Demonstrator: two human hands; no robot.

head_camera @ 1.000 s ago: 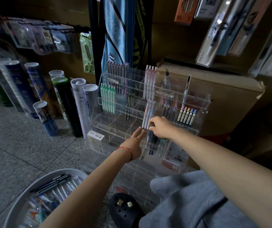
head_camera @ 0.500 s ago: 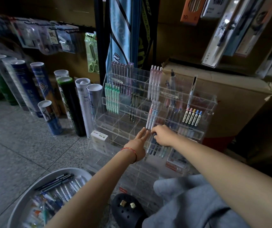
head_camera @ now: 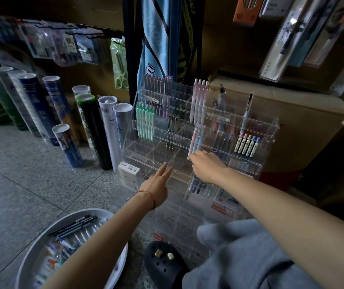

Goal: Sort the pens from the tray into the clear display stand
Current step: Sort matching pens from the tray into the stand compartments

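Nearest you, the tray (head_camera: 35, 251) sat under your left forearm with a good many pens (head_camera: 73, 228) left in it, so by my reckoning the sorting was far from done.

Your left hand (head_camera: 156, 184) reached toward the stand (head_camera: 144, 153) with straight, spread fingers and held nothing. A second earlier its fingertips had been almost against your right hand. Now they had drawn off to the left, at the front of a bare compartment in a lower row; whether they touched the plastic I could not tell.

Your right hand (head_camera: 206, 165) had barely shifted. Its fingers were curled at the foot of the pale pens (head_camera: 197, 139) in the middle row, just above the dark pens (head_camera: 198, 186). One white pen (head_camera: 190, 150) leaned out of line against your fingertips — pinched or only nudged, I could not tell.

With the helping hand backing away, I judged the pen was nearly seated, and a return to the tray looked likely to come next.

Farther up, the green pens (head_camera: 145, 124) stood tidy in their slot, and the cardboard box (head_camera: 292, 113) sat behind the stand.
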